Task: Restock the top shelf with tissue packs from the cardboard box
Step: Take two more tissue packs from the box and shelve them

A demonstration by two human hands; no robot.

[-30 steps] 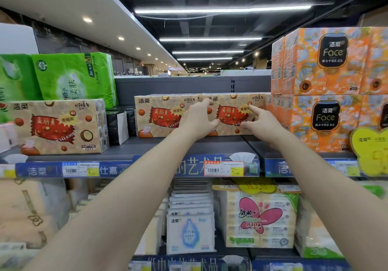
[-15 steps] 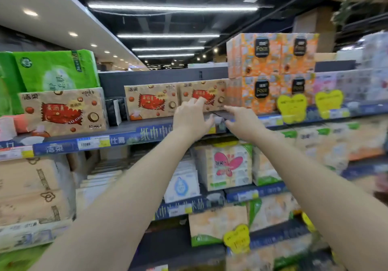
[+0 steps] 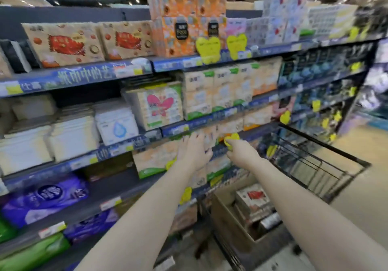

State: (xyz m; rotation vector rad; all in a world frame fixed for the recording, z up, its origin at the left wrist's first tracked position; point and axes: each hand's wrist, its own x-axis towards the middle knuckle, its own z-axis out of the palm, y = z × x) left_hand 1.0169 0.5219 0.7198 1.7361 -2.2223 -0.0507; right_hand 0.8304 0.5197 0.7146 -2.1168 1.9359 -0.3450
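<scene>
Two tan tissue packs with red labels point(image 3: 65, 42) point(image 3: 127, 39) stand side by side on the top shelf point(image 3: 88, 75). Both arms reach forward and down, in front of the lower shelves. My left hand point(image 3: 194, 152) is empty with fingers spread. My right hand point(image 3: 242, 152) is also empty, its fingers loosely apart. Below my right arm, a cardboard box point(image 3: 228, 220) sits in a black wire cart point(image 3: 315, 165), with a matching red-label tissue pack point(image 3: 253, 200) inside it. The frame is blurred.
Orange Face tissue packs point(image 3: 184, 16) are stacked right of the tan packs. Lower shelves hold white, peach, purple and green packs. Yellow heart tags point(image 3: 207, 49) hang from shelf edges. The aisle floor point(image 3: 365, 165) opens at the right.
Both hands have left the tan packs on the top shelf and dropped down past the lower shelves. The view has swung down and right, bringing the cart and box into sight.
</scene>
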